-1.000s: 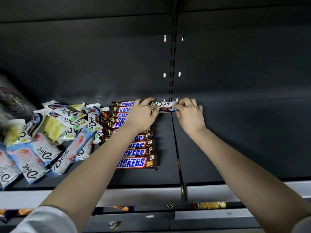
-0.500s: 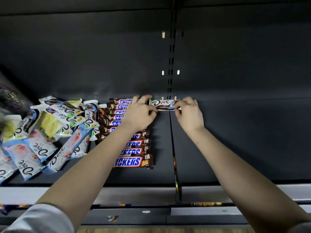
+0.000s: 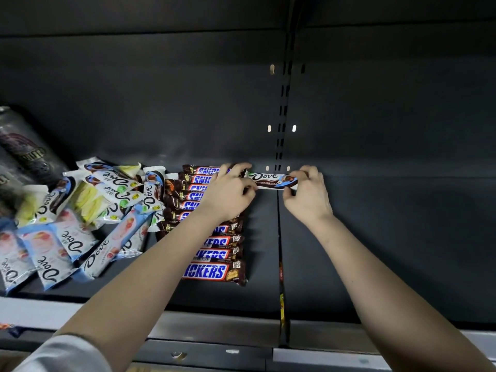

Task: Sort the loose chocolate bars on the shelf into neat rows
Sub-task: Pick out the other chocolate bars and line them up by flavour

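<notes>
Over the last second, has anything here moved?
Hardly anything. The left hand and right hand still pinch the ends of the white-and-blue Dove chocolate bar at the back of the dark shelf. The brown Snickers row and loose Dove pile stayed put.

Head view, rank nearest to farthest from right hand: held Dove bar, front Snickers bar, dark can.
1. Dove bar, pinched in the right hand, shelf back.
2. Front Snickers bar, lower left.
3. Dark can, far left.

White-and-brown foil-wrapped Dove bar (image 3: 271, 179) at rear of dark metal shelf (image 3: 375, 251)
The left hand (image 3: 228, 193) and right hand (image 3: 308, 196) pinch its ends beside row of brown Snickers bars (image 3: 214, 271).
</notes>
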Demonstrator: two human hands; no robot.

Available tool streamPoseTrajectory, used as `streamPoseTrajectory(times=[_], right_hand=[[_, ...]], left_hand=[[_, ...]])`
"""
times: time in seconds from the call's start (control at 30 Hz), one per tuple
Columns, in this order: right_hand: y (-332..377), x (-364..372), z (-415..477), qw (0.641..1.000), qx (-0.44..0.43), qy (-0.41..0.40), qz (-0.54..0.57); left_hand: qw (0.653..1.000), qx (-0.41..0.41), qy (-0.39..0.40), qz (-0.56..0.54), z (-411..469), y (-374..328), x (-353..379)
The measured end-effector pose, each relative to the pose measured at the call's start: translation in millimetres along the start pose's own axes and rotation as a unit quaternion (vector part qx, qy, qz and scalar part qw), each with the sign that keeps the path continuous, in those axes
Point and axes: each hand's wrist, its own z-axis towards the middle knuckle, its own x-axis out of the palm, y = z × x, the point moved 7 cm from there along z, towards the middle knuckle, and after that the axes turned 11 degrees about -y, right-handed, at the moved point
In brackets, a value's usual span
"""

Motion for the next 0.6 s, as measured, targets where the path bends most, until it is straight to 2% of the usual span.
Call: streamPoseTrajectory(times=[0.2,0.33,0.6], right_hand=[[1.4,-1.2,1.2,0.999,-0.009,-0.004,-0.050],[4.0,2.7,-0.9,0.994,-0.032,0.027,-0.103],[8.3,-2.3,-1.7,0.997,-0.051,0.003,-0.065]], left_hand=[[1.000,-0.003,-0.006,-0.012,0.8,0.6,0.1],[1.000,-0.007,-0.004,-0.009,0.2,1.6,-1.5],[1.000,-0.004,-0.006,-0.013,-1.6,0.9,-3.8]])
